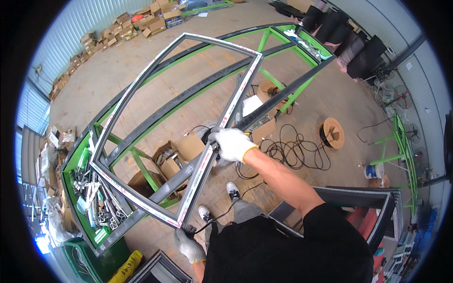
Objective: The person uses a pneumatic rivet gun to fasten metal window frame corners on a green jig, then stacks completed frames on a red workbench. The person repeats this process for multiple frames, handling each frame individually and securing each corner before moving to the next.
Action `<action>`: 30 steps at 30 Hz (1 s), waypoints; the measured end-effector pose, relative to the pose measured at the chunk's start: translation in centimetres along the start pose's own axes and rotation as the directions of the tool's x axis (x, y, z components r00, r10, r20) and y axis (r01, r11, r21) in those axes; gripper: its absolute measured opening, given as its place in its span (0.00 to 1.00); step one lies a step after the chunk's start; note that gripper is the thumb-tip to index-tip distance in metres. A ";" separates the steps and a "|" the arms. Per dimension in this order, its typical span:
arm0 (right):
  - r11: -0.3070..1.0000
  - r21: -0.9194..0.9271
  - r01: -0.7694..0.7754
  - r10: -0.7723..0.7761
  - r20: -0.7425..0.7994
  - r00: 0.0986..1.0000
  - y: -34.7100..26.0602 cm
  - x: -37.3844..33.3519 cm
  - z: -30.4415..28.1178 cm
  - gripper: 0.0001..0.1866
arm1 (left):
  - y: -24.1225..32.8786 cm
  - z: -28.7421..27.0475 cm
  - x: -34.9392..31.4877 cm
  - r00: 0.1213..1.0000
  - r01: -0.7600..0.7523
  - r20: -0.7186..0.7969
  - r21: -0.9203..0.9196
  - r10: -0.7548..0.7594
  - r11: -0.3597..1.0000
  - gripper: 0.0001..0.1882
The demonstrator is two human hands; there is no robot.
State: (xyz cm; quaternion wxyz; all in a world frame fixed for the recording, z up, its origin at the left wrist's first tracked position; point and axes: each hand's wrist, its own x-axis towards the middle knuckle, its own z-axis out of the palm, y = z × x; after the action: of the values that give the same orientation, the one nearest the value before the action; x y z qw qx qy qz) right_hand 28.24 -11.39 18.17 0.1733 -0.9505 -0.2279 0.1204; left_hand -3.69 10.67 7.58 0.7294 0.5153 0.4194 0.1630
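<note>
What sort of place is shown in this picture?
Probably a fabrication workshop: a rectangular grey and white frame is held over a long green metal workbench, short pale profile pieces lie in its green end tray, and brown cardboard boxes stand near the corrugated metal wall.

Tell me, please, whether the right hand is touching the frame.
Touching: the head view shows the gloved right hand curled over one side of the frame, covering part of it.

Forearm (198,270) of left hand (189,247) and stacked dark frames (160,258), cut off at lower edge
</note>
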 end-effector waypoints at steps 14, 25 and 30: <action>0.991 0.058 0.120 -0.128 0.168 0.977 4.7 -6.1 -1.8 0.29 | 1.4 -0.5 0.1 0.981 -0.069 -0.156 0.284 0.117 0.956 0.15; 0.671 0.739 0.068 -0.358 0.243 0.901 1.9 -9.4 -2.3 0.22 | 1.6 9.6 2.8 0.997 0.005 0.069 0.193 -0.019 0.981 0.18; 0.618 0.785 0.042 -0.434 0.297 0.850 1.1 -10.1 -1.2 0.24 | 1.6 11.0 2.0 0.994 0.037 0.098 0.087 -0.045 0.996 0.20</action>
State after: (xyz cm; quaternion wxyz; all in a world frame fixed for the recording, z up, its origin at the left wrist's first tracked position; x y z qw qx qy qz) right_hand 20.26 -17.45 20.37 0.5072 -0.6934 -0.3192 0.4002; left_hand 6.39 5.90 9.38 0.7300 0.5446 0.3996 0.1040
